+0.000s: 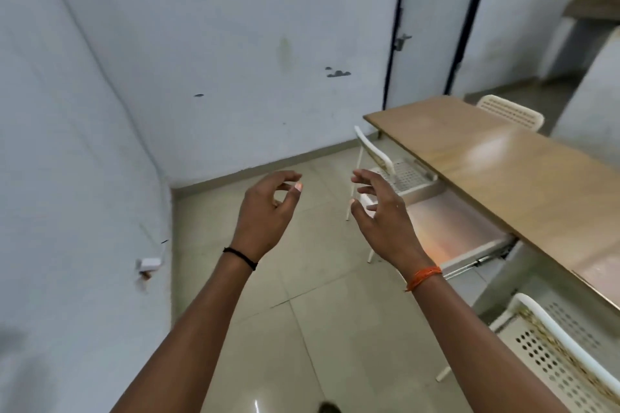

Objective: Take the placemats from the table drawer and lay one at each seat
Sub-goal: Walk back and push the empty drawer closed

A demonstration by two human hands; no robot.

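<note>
Left hand (268,211) and right hand (382,211) raised, fingers loosely curled, empty, beside open drawer (459,231)

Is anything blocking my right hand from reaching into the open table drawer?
Nothing visible does. The right hand hovers empty just left of the open drawer; the white chair stands just beyond, off that path. No placemats show inside.

1 head-worn wide-angle view looks forward and down from standing height, so both bare forearms run up from the bottom edge into the middle of the frame. It faces a white wall (201,54) and the tiled floor (302,312) near a room corner; straight lines bow toward the edges. The wooden table (503,161) falls on the right side, cut off by the right edge, with a door (432,27) beyond it at top right.
</note>
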